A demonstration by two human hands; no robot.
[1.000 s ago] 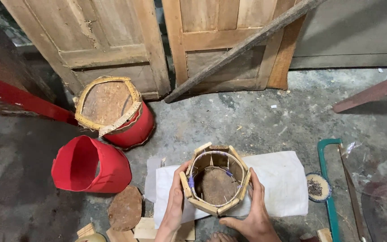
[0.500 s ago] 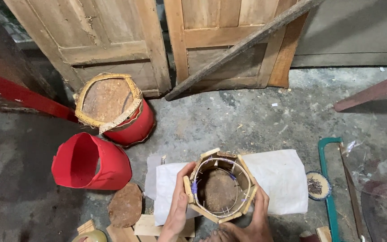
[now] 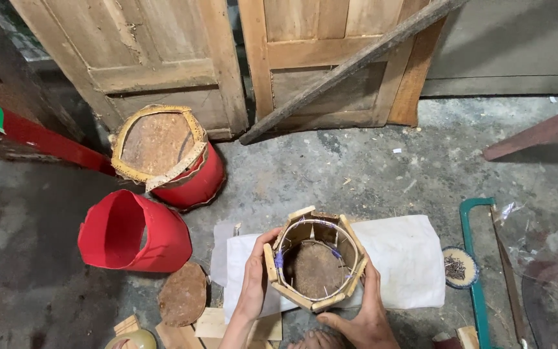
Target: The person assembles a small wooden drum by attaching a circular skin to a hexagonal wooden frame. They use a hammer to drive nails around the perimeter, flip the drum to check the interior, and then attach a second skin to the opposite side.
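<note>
- Head view: I look down at both my hands clamped on a small wooden drum frame (image 3: 316, 260), a ring of short wood slats with a wire hoop running round the inside and a brown round base showing at the bottom.
- My left hand (image 3: 254, 278) grips the frame's left side, thumb up on the rim, fingers wrapped on the outside.
- My right hand (image 3: 361, 313) holds the lower right side, thumb along the bottom edge of the rim.
- The frame sits over a white sheet (image 3: 408, 258) spread on the concrete floor (image 3: 369, 168), its open mouth facing up at me.
- To the left lies a red cylinder (image 3: 134, 232) on its side, open end toward me; behind it stands a red drum (image 3: 166, 155) with a yellowish rim and brown top.
- A brown disc (image 3: 182, 294) lies flat just below the red cylinder, with pale wood offcuts (image 3: 211, 323) beside it.
- At the right, a green-framed saw (image 3: 476, 271) lies on the floor, and a small round dish of nails (image 3: 458, 266) rests between it and the sheet.
- Wooden doors (image 3: 227, 58) stand at the back, with a long plank (image 3: 356, 64) leaning across them.
</note>
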